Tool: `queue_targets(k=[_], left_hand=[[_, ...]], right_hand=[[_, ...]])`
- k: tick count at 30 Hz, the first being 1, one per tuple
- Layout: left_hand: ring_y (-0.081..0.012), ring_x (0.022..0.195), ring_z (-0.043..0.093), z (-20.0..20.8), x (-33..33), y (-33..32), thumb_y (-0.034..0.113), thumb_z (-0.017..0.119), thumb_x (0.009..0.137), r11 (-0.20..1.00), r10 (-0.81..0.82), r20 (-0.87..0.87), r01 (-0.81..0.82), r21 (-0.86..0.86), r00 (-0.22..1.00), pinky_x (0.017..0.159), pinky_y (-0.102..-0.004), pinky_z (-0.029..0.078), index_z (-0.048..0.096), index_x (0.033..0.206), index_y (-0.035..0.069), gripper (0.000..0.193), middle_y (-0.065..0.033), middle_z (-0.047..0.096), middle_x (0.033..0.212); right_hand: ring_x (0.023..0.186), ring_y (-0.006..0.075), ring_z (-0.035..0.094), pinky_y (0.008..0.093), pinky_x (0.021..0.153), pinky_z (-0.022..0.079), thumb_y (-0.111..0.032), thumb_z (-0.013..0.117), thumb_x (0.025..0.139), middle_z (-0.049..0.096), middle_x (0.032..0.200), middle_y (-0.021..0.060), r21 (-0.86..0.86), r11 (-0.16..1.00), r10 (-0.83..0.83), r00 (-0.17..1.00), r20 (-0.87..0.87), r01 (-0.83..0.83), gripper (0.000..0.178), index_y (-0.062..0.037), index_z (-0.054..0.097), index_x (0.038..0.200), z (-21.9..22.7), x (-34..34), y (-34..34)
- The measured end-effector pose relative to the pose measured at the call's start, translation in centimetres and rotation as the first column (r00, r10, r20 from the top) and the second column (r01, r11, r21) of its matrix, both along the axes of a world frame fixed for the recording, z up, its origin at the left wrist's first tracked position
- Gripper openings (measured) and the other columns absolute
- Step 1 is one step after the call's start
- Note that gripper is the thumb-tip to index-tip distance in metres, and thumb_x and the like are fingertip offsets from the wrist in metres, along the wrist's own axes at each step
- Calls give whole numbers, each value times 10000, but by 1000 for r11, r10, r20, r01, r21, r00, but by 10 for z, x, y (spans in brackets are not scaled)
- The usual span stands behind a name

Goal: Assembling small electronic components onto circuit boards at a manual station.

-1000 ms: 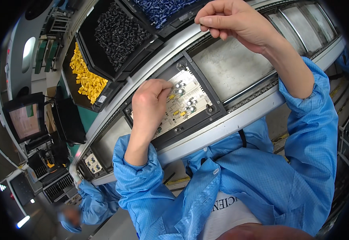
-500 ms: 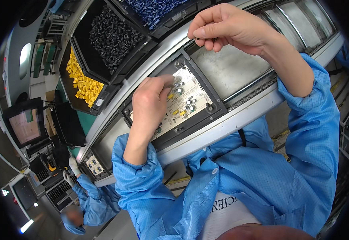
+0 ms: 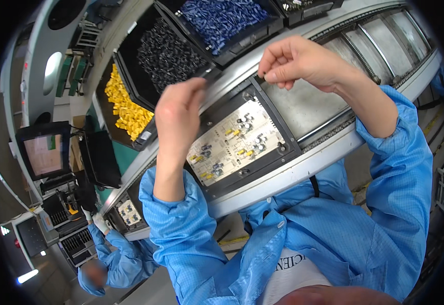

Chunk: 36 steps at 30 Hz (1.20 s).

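My left hand is raised at the near edge of the bin of small black parts, left of the circuit board. Motion smears its fingertips, so whether they hold anything is hidden. Above the board's far right corner, my right hand is closed in a pinch; a tiny dark bit shows at its fingertips, too small to name. Between and below the hands lies the pale circuit board in a black frame on the conveyor. Several round capacitors and yellow parts stand on the board.
Beyond the conveyor rail are bins of yellow parts and blue parts. Metal rollers lie at the far right. At left stand a monitor and a gloved co-worker beside another board.
My left hand has moved off the board, up and left toward the black-parts bin. My right hand stays pinched near the board's corner. The whole view has shifted slightly.
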<state>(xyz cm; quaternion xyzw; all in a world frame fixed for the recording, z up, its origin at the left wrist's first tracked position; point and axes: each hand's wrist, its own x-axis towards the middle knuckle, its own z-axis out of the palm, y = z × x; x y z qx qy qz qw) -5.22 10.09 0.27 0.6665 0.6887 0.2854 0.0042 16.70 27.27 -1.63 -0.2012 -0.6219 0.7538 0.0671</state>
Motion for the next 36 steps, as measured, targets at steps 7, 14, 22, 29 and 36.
queue_targets(k=[7, 14, 22, 29, 36], left_hand=[[-332, 943, 624, -7, -48, 36, 50, 657, 787, 948, 202, -364, -274, -159, 910, 831, -422, 500, 685, 958, 31, 174, -154, 671, 946], [-342, 908, 626, -5, -51, 35, 47, 664, 765, 943, 204, -268, -263, -206, 941, 824, -430, 500, 684, 918, 26, 156, -161, 665, 894], [-348, 843, 637, -8, -58, 38, 63, 623, 797, 966, 114, -299, -177, -191, 947, 746, -438, 512, 675, 856, 44, 81, -160, 654, 878], [-356, 831, 644, -12, -56, 32, 20, 579, 789, 971, 156, -360, -210, -114, 920, 735, -442, 520, 674, 840, 22, 108, -174, 642, 874], [-366, 877, 645, -4, -56, 28, -4, 557, 771, 947, 107, -478, -235, -217, 872, 761, -438, 536, 674, 845, 27, 141, -177, 648, 899]], right_hand=[[664, 60, 566, 201, 602, 476, -67, 671, 849, 640, 804, 25, 57, 998, 14, 999, 28, -16, 155, 9, 670, 984, 1, -1, 2], [647, 73, 552, 218, 584, 461, -73, 672, 844, 624, 760, 25, 113, 994, -8, 998, 70, 0, 86, -6, 670, 898, 0, -2, 0], [603, 72, 532, 226, 541, 428, -77, 677, 820, 604, 678, 11, 277, 961, -17, 997, 78, -6, 77, -7, 659, 847, -9, -3, -14], [566, 84, 534, 240, 511, 415, -119, 697, 785, 600, 630, 13, 342, 940, -88, 978, 187, 19, 113, -11, 665, 789, -9, 9, -34], [606, 231, 639, 349, 582, 492, -145, 658, 726, 648, 648, 113, 832, 555, -297, 930, 215, -15, 129, -18, 680, 741, -16, 2, -67]])
